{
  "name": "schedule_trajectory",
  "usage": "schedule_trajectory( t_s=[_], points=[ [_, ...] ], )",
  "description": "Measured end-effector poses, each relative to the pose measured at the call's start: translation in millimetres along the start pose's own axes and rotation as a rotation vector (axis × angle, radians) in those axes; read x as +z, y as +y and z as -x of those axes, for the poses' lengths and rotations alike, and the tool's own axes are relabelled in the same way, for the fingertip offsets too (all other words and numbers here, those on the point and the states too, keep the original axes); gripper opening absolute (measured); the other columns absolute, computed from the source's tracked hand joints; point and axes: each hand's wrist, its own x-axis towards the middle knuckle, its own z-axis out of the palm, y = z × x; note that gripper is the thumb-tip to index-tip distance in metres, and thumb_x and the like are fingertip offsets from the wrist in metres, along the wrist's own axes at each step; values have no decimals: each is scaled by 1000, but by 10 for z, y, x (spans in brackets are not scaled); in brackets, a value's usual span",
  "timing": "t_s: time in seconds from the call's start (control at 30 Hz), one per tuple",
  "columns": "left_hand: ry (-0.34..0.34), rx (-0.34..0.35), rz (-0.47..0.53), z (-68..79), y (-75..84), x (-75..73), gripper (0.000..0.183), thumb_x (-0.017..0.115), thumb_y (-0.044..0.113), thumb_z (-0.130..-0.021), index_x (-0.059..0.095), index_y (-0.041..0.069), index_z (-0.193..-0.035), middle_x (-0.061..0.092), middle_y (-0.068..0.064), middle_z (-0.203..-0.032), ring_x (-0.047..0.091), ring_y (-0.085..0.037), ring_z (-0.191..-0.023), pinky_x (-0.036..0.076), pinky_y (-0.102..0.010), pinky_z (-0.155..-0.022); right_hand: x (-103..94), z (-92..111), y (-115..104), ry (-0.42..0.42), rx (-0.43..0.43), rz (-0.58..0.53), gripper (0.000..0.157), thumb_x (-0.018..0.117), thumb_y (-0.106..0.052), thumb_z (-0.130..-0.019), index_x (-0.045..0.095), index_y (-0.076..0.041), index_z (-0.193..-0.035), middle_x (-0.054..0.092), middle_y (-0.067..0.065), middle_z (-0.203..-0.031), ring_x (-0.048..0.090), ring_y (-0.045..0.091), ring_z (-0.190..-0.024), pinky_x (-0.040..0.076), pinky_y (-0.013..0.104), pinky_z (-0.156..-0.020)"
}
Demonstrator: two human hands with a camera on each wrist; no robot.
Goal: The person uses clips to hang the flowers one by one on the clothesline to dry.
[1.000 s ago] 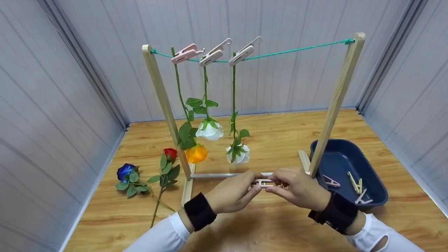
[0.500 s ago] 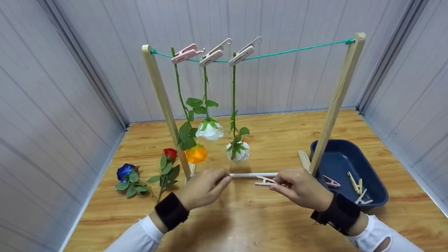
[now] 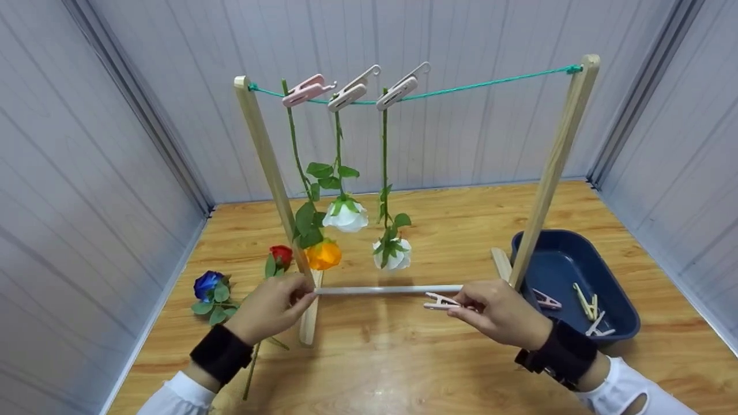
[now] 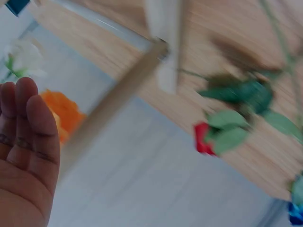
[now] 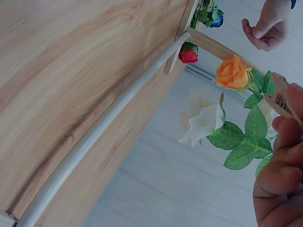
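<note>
Right hand [image 3: 500, 312] pinches a pale clothespin [image 3: 440, 306]; left hand [image 3: 271, 309], fingers relaxed, has the red rose [image 3: 282, 253] just beyond it

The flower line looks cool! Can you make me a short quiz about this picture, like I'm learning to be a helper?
1. How many flowers hang from the green rope?
2. True or false: the blue flower lies on the table.
3. What does the right hand hold?
A) a red flower
B) a clothespin
C) a blue tub

Key: 1. Three. 2. True. 3. B.
</note>
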Motion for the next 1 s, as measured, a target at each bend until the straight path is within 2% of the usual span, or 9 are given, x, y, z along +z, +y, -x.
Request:
schedule_trajectory(
  t_s=[0.1, 0.33, 0.47, 0.57, 0.77, 0.9, 1.0],
  points=[
    [-10, -49, -23, 79, -117, -55, 7, 75, 10, -103, 71, 11, -97, 64, 5, -82, 53, -3, -69, 49, -23, -62, -1, 7, 2, -9, 3, 1, 19, 83, -1, -92, 71, -16, -90, 63, -6, -71, 42, -7, -63, 36, 10, -54],
    [-86, -129, -62, 247, -346, -113, 9, 79, 5, -95, 71, 7, -96, 62, 2, -83, 54, -8, -73, 47, -25, -64, 0, 16, 7, -14, 7, 9, 20, 84, -1, -93, 71, -16, -90, 63, -7, -71, 42, -7, -62, 35, 10, -54],
    [-123, -161, -98, 319, -454, -111, 11, 77, -1, -90, 72, 4, -98, 67, -1, -87, 60, -14, -79, 52, -30, -69, 7, 23, 10, -13, 10, 12, 20, 84, -2, -92, 70, -16, -89, 63, -7, -71, 43, -7, -62, 36, 10, -54],
    [-126, -174, -125, 366, -519, -106, 13, 80, 1, -89, 74, 3, -100, 72, -5, -91, 65, -18, -83, 56, -36, -73, 13, 29, 14, -10, 8, 19, 21, 85, -2, -91, 70, -16, -88, 63, -7, -71, 44, -7, -63, 37, 10, -54],
    [-148, -179, -129, 430, -595, -103, 16, 79, -4, -86, 76, 3, -99, 74, -6, -94, 68, -22, -86, 58, -41, -74, 10, 41, 22, -10, 12, 19, 21, 85, -1, -90, 70, -15, -87, 65, -6, -71, 46, -6, -63, 39, 10, -54],
    [-198, -254, -108, 466, -599, -91, 23, 77, -11, -86, 78, 3, -104, 78, -11, -103, 74, -32, -98, 63, -51, -86, 13, 43, 21, -10, 13, 13, 22, 85, -1, -90, 69, -15, -88, 65, -6, -71, 47, -6, -63, 40, 10, -54],
    [-218, -319, -105, 494, -617, -61, 30, 73, -17, -84, 79, 4, -105, 79, -14, -109, 75, -38, -106, 62, -57, -94, 20, 45, 19, -12, 11, 4, 22, 85, -1, -91, 68, -16, -88, 64, -6, -71, 46, -7, -63, 38, 10, -54]
  ],
)
